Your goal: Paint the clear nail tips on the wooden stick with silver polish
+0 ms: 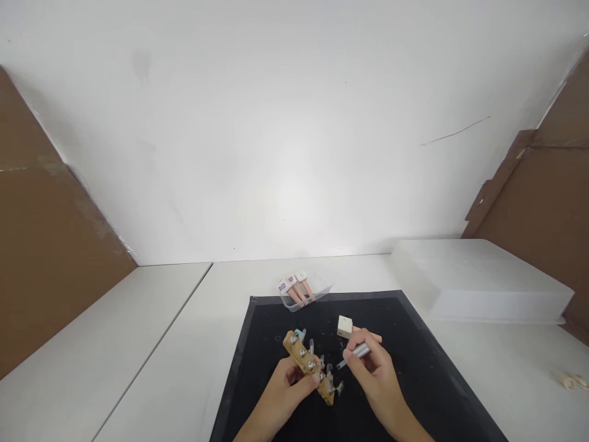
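Note:
My left hand [291, 385] is closed around a tan wooden bar [299, 351], held at a slant above the black mat. Several shiny metal domes run along its top, and small clear plastic pieces [311, 347] stick out from its right side. Between the fingertips of my right hand [373, 368] is a silver pen-like tool [361, 350]. Its thin tip points down and left toward the bar, apart from it. Just behind the right hand lies a white block with a pinkish stick handle [345, 326], partly hidden by the fingers.
A clear shallow tray [324, 291] at the mat's back edge holds several similar white-headed sticks. The black mat [257, 344] covers the white table's middle. A translucent white bin [488, 301] stands at right, with small beige pieces [569, 382] nearer. Cardboard panels [50, 233] flank the sides.

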`<state>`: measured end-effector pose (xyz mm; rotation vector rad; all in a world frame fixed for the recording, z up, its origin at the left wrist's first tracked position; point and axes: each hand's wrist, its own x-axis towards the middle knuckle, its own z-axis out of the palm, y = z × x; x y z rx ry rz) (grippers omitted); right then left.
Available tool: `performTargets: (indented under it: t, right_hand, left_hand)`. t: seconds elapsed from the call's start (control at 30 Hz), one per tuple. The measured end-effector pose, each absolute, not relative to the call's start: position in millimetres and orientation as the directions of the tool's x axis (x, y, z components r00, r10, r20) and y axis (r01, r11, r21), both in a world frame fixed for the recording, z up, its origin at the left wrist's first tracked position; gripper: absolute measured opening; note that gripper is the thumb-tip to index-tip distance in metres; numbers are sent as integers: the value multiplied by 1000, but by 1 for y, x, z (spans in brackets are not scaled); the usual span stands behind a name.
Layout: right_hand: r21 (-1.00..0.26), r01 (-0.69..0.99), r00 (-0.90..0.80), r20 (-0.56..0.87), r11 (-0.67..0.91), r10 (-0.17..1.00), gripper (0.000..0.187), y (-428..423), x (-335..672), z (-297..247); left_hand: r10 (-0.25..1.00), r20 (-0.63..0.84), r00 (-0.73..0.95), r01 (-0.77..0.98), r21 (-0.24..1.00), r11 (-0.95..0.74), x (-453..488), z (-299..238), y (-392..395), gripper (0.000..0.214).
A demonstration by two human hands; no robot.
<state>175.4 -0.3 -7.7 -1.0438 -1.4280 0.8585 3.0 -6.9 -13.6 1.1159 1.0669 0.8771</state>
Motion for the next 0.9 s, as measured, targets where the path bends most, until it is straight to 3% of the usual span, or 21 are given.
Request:
performTargets:
  t: [0.13, 0.27, 0.6, 0.9]
  right_hand:
    - [-927, 89, -128, 353, 366, 927, 18, -3, 175, -10]
    - [-923, 111, -157, 349, 368, 924, 17, -3, 175, -11]
    - [-938, 153, -41, 308, 310, 951, 13, 2, 174, -16]
    - [-934, 176, 98, 331, 311, 938, 16, 4, 177, -6]
  left_hand:
    - [940, -215, 265, 4, 975, 222, 5, -11, -7, 39]
    - [938, -201, 283, 12, 978, 206, 5, -10, -8, 37]
    - [930, -155, 333, 56, 988, 144, 3, -15, -8, 34]
    - [945, -214, 247, 22, 976, 216, 2, -13, -11, 45]
